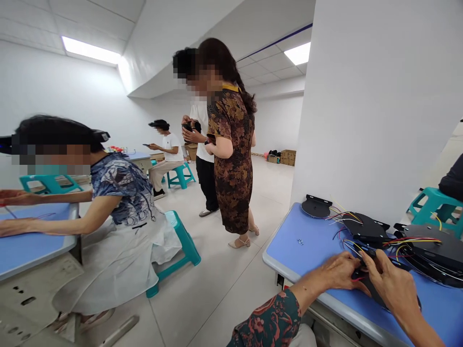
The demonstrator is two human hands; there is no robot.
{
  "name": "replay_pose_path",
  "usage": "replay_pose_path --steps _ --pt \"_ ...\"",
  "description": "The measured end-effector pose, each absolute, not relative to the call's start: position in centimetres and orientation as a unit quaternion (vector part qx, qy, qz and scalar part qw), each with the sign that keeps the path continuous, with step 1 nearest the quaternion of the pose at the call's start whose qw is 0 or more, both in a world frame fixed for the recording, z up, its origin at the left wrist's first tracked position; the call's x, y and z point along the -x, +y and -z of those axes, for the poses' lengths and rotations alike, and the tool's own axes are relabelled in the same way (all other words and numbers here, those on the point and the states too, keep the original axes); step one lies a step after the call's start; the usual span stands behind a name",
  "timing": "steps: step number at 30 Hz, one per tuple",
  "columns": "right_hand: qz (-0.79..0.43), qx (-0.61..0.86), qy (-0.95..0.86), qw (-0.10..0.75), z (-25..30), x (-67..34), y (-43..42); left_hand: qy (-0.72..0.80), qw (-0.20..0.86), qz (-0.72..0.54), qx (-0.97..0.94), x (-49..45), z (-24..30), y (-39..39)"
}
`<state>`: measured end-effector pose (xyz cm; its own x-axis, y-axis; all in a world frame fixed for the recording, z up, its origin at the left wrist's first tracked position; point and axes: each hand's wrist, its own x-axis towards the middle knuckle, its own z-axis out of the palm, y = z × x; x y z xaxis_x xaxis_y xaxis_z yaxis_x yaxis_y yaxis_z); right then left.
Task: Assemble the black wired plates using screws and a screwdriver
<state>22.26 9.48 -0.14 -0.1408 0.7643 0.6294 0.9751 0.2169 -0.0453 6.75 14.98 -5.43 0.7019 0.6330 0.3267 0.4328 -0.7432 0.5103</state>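
Black wired plate (pixel 374 292) is on the blue surface (pixel 307 246), near the front edge, held by both hands. Left hand (pixel 336 272) and right hand (pixel 388 289) are on it, fingers narrow and closed on the plate and its thin coloured wires (pixel 352 246). Just beside: more black plates (pixel 367 227) with red, yellow and white leads. Further along: round black plate (pixel 316 206), small metal bits (pixel 299 241). Containers: cardboard boxes (pixel 288 157) stacked by the far wall, contents not visible.
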Motion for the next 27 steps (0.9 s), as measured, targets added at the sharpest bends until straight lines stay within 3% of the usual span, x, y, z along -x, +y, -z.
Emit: replay_pose_path --steps 8,14,22,27 --pt "0.134 0.645 -0.711 0.246 -1.4 -22.0 10.3 0.293 0.187 -0.248 -0.904 -6.7 4.7 14.6" --pt "-0.001 0.535 -0.823 0.193 -4.5 -24.6 12.1 0.314 0.231 -0.250 -0.886 -6.6 4.8 14.4" --pt "0.239 0.591 -0.764 0.099 -3.4 -23.4 10.7 0.319 0.226 -0.255 -0.884 -6.7 5.2 14.8" --pt "0.241 0.668 -0.694 0.116 -4.0 -20.1 8.2 0.300 0.221 -0.277 -0.886 -6.6 5.0 14.4"
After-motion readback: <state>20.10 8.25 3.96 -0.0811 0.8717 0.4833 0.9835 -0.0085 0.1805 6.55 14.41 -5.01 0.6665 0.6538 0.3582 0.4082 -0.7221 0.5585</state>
